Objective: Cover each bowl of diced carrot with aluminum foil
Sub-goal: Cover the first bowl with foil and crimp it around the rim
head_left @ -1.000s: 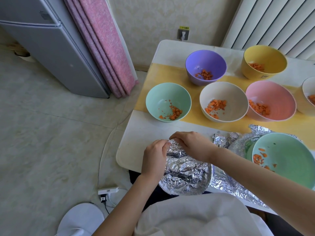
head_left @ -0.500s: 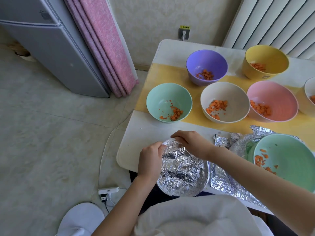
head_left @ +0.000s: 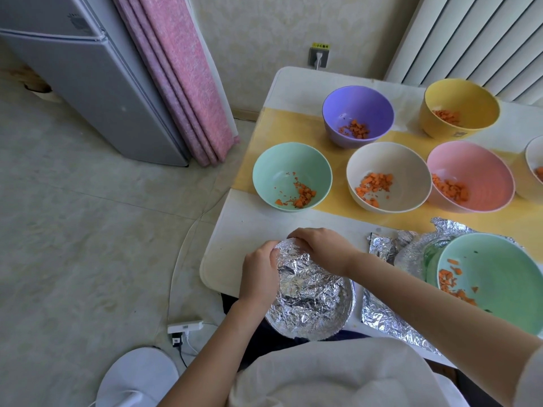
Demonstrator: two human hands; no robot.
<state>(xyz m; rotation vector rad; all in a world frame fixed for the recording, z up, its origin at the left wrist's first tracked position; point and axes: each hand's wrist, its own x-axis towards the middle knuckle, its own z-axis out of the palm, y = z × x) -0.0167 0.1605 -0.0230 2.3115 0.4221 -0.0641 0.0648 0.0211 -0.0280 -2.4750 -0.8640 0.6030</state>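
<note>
Left hand (head_left: pixel 258 274): shifted outward along foil (head_left: pixel 311 298) edge. Edge pinched by it and, just beside, by right hand (head_left: pixel 323 248). Crimp to be worked evenly outward from pinch.

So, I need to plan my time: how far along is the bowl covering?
Done: one foil-covered bowl, nearly sealed. In hand: the left hand and right hand pinch its far rim. Left: seven open ones: mint bowl, purple bowl, yellow bowl, cream bowl, pink bowl, edge bowl at right, green bowl on spare foil.
</note>
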